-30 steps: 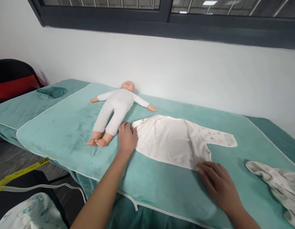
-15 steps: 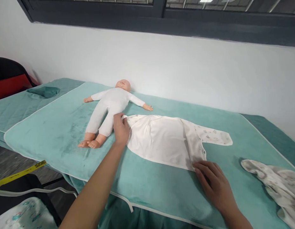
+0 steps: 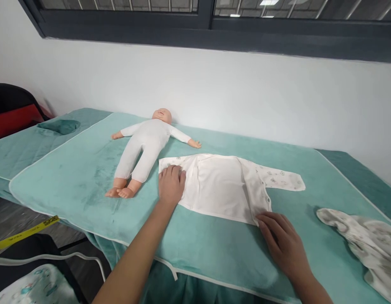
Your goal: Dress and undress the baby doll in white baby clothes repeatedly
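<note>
A white baby shirt [image 3: 223, 185] lies spread on the green bed cover, its printed right-hand sleeve [image 3: 284, 179] stretched out. My left hand [image 3: 171, 184] rests flat on the shirt's left part, palm down, with the fingers extended. At the lower right corner of the shirt, beside the snap edge, my right hand [image 3: 280, 240] is closed on the hem between thumb and fingers. Left of the shirt a baby doll [image 3: 147, 139] in a white cloth body lies on its back, arms spread, head toward the wall.
A crumpled pale patterned garment [image 3: 366, 245] lies at the right on the bed cover [image 3: 87, 169]. The white wall [image 3: 214, 93] runs along the back. At lower left are a yellow strap [image 3: 27, 232], a white cord and a patterned cloth [image 3: 37, 287].
My left hand has let go of the left sleeve edge and moved slightly right, onto the shirt. The left end now lies flat. My right hand stays at the corner.
</note>
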`<state>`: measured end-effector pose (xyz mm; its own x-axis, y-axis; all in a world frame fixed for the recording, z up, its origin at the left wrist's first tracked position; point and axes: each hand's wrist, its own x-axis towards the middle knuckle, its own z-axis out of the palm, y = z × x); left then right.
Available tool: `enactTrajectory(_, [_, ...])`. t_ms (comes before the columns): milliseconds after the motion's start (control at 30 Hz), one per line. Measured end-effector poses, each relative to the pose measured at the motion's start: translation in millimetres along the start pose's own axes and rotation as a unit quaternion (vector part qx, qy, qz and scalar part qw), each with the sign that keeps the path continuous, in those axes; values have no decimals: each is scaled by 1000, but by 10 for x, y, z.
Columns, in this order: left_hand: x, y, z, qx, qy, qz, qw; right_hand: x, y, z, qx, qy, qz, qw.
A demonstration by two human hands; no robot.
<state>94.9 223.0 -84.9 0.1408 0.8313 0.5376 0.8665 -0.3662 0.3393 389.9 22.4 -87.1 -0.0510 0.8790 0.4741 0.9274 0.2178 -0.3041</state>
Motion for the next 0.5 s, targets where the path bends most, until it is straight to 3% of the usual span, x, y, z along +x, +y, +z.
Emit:
enactTrajectory(167, [-158, 17, -122, -30, 4, 64, 997, 8, 7, -6, -6, -5, 3, 1000])
enactTrajectory(300, [-366, 52, -256, -11, -10, 45, 999, 64, -120, 19, -7, 20, 8, 1000])
enactTrajectory(400, [-480, 89, -327, 0, -44, 15, 999, 265, -351, 114, 11, 6, -11, 1000])
enactTrajectory(500, [-525, 136, -368, 8, -84, 6, 996, 628, -610, 287, 18, -51, -26, 998])
